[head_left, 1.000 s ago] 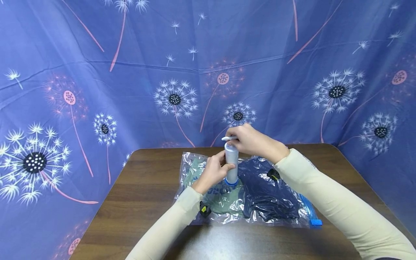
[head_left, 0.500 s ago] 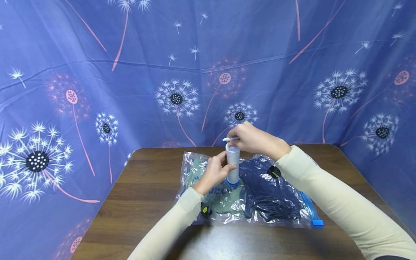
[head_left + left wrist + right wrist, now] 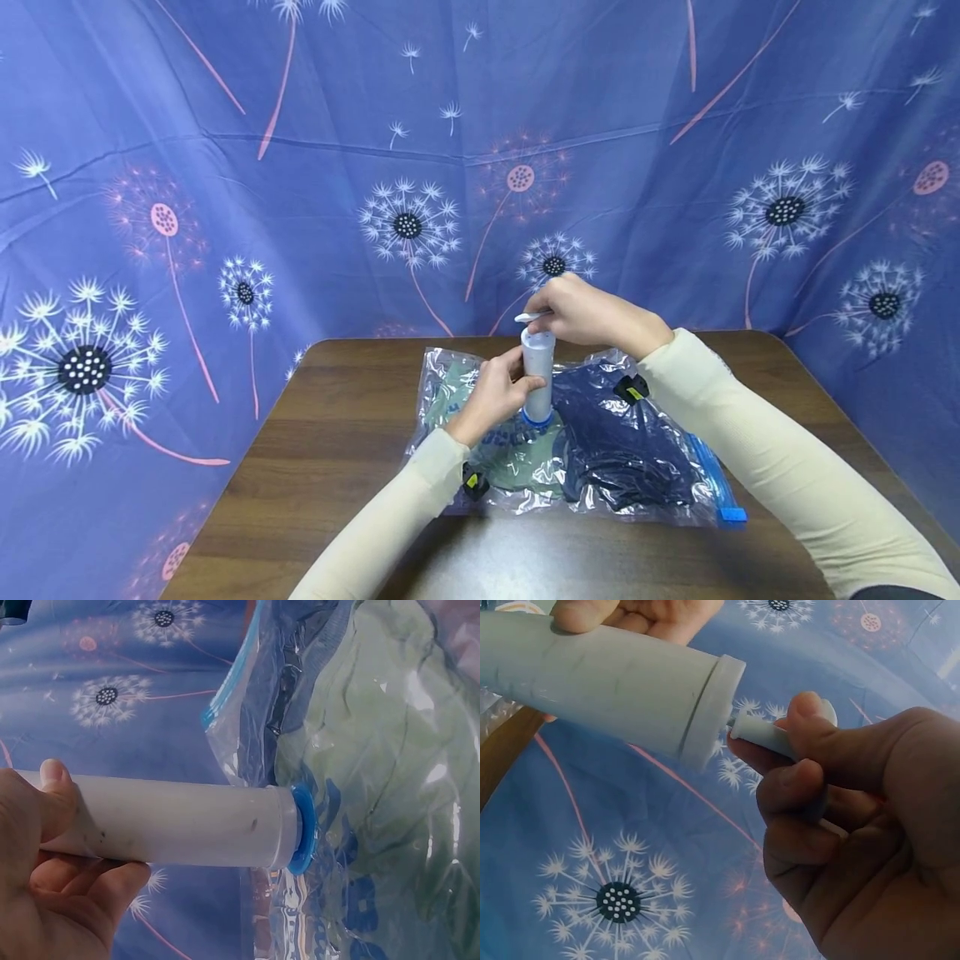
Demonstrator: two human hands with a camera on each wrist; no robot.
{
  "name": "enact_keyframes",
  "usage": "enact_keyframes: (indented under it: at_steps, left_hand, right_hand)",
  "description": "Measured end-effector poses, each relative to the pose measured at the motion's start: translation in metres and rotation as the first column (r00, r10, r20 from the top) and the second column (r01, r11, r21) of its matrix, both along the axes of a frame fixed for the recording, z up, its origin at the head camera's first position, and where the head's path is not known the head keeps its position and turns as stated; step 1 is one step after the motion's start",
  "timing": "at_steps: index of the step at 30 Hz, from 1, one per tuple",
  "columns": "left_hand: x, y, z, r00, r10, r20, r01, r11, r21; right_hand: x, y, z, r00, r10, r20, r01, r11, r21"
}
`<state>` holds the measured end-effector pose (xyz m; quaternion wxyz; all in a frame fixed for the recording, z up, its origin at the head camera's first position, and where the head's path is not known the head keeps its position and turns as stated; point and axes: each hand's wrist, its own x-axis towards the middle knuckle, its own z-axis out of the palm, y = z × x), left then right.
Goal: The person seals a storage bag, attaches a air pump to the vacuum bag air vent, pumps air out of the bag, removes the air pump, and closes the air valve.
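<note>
A white hand pump [image 3: 537, 379] stands upright on the blue round valve [image 3: 304, 831] of a clear vacuum storage bag [image 3: 517, 502]. My left hand [image 3: 491, 396] grips the pump's barrel, thumb on one side and fingers round the other. Over the top, my right hand [image 3: 581, 315] holds the pump's white handle [image 3: 769, 735] with curled fingers. The handle sits close to the barrel's end cap, a short bit of rod showing between them. Inside the bag lie a pale green folded cloth [image 3: 390, 742] and a dark navy garment [image 3: 615, 433].
The bag lies on a brown wooden table [image 3: 322, 417]. A blue zip slider [image 3: 732, 514] sits at its right front corner. A blue curtain [image 3: 315, 208] with dandelion prints hangs behind the table and along both sides.
Both hands keep their hold on the pump, which stays upright on the valve. The handle stays near the barrel top, and the head view has shifted slightly.
</note>
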<state>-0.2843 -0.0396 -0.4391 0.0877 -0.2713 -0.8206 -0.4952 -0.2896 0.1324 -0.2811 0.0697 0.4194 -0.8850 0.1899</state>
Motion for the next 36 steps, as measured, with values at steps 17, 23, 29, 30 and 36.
enact_keyframes:
  at_steps: [17,23,29,30,36]
  left_hand:
    - [-0.001,0.002,-0.003,0.999,0.012,0.034,-0.012,1.000,-0.004]
    - [-0.001,0.002,-0.002,0.999,0.008,0.046,-0.009,1.000,0.009]
    - [-0.001,0.001,0.000,0.999,0.001,0.052,-0.001,1.000,-0.005]
    - [-0.001,0.000,0.000,0.999,0.002,0.051,-0.002,1.000,-0.007]
    - [-0.003,-0.001,0.001,1.000,0.008,0.027,-0.007,1.000,-0.026]
  right_hand:
    - [0.010,0.003,0.037,0.995,-0.064,-0.073,0.056,0.992,-0.114]
    - [0.013,0.003,0.057,0.992,-0.093,-0.087,0.080,0.987,-0.141]
    - [0.015,0.006,0.073,0.986,-0.105,-0.132,0.081,0.981,-0.176]
    - [0.015,0.006,0.074,0.985,-0.104,-0.141,0.078,0.981,-0.179]
    - [0.015,0.008,0.078,0.980,-0.137,-0.147,0.108,0.975,-0.194]
